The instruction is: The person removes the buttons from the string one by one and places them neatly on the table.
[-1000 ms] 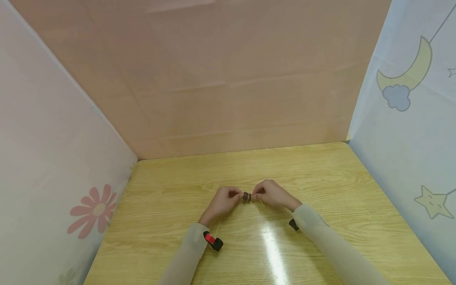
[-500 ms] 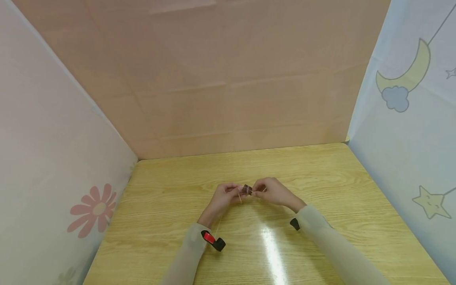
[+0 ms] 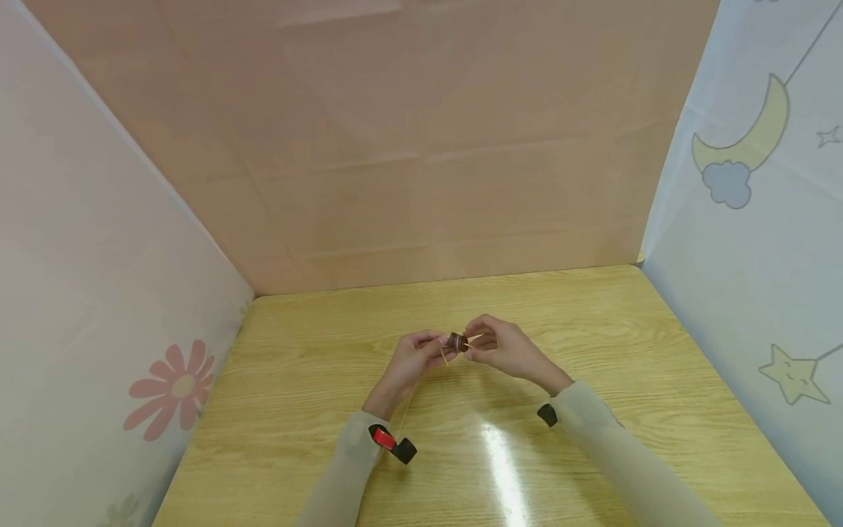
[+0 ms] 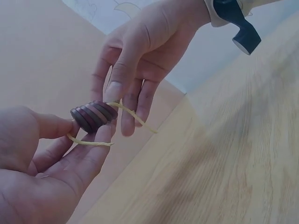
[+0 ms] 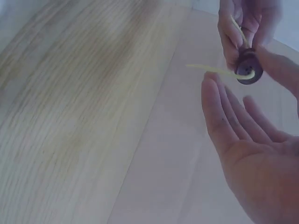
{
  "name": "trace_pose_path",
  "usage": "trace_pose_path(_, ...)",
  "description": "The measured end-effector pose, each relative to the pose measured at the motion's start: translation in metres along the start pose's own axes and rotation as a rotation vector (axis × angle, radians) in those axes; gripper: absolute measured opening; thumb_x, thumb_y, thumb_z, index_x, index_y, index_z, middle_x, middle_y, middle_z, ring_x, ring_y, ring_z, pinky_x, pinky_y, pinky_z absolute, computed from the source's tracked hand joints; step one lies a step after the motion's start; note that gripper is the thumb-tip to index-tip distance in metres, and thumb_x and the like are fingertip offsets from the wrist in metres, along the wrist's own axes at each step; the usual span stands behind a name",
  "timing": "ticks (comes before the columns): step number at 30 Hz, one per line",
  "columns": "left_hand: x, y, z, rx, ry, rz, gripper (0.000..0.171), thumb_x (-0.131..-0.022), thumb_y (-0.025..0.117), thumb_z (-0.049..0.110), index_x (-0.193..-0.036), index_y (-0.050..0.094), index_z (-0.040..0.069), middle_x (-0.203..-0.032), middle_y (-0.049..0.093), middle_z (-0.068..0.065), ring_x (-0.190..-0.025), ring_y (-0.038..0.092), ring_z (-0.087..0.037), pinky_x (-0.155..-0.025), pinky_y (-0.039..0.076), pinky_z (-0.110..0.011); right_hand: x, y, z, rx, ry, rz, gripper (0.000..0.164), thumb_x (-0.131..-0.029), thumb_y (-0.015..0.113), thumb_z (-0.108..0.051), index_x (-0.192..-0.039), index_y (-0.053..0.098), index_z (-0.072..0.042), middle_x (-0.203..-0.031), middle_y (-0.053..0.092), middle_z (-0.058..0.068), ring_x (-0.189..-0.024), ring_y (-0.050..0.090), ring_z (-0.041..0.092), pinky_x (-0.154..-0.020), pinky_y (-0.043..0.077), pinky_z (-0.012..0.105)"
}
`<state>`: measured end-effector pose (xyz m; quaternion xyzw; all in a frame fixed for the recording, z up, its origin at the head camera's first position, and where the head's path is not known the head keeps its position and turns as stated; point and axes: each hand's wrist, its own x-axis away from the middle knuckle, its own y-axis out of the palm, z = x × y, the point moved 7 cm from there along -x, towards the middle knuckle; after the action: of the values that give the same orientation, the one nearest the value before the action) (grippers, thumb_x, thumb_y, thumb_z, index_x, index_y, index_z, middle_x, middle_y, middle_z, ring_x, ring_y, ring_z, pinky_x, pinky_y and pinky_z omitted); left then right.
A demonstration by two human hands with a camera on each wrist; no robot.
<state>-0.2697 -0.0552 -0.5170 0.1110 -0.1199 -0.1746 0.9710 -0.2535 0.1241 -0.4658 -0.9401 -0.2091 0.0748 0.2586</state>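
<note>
A short stack of dark brown and reddish buttons (image 4: 93, 115) is threaded on a yellow cord (image 4: 135, 116). My left hand (image 3: 405, 366) holds the stack between thumb and fingers at its left end, where one cord end hangs out. At the other end is my right hand (image 3: 514, 351), its thumb right at the edge of the end button. Its other fingers (image 5: 217, 112) are stretched out, apart from the thumb. In the right wrist view the cord comes out through a hole of the end button (image 5: 245, 70) and points left past the fingertips.
Both hands are above a wood-grain table (image 3: 296, 439). A plain pinkish-tan panel (image 3: 421, 183) stands behind it, with printed white panels on both sides. Each wrist wears a black camera mount, the left one with a red part (image 3: 383, 438).
Both hands have lifted slightly away from me with the button stack. My right fingers have spread from a pinch at its right end. My left fingers have come further under the stack.
</note>
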Motion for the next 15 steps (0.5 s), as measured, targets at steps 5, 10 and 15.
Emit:
trace_pose_path(5, 0.002, 0.002, 0.004, 0.029, 0.000, 0.005, 0.028, -0.107, 0.059, 0.007, -0.127, 0.064, -0.011, -0.119, 0.075, -0.018, -0.105, 0.078, -0.021, -0.098, 0.061, -0.034, 0.002, 0.002, -0.005, 0.016, -0.058, 0.101, 0.056, -0.093, 0.082, -0.020, -0.142, 0.061, -0.005, -0.141, 0.068, 0.018, -0.123, 0.071, 0.037, -0.104, 0.058, 0.050)
trace_pose_path(10, 0.005, 0.005, 0.008, 0.017, 0.004, 0.015, 0.028, -0.107, 0.060, 0.010, -0.127, 0.065, -0.009, -0.120, 0.075, -0.014, -0.108, 0.076, -0.018, -0.097, 0.061, -0.032, 0.004, 0.008, -0.001, -0.058, -0.072, 0.207, 0.057, -0.091, 0.084, -0.031, -0.140, 0.067, -0.008, -0.138, 0.071, 0.014, -0.123, 0.071, 0.035, -0.103, 0.058, 0.052)
trace_pose_path(15, 0.008, 0.010, 0.012, 0.033, 0.018, 0.003, 0.028, -0.108, 0.058, 0.009, -0.127, 0.064, -0.011, -0.119, 0.073, -0.014, -0.108, 0.076, -0.017, -0.097, 0.061, -0.030, 0.005, 0.011, 0.002, -0.119, -0.077, 0.259, 0.050, -0.090, 0.084, -0.028, -0.135, 0.072, -0.010, -0.132, 0.075, 0.011, -0.121, 0.073, 0.033, -0.100, 0.059, 0.051)
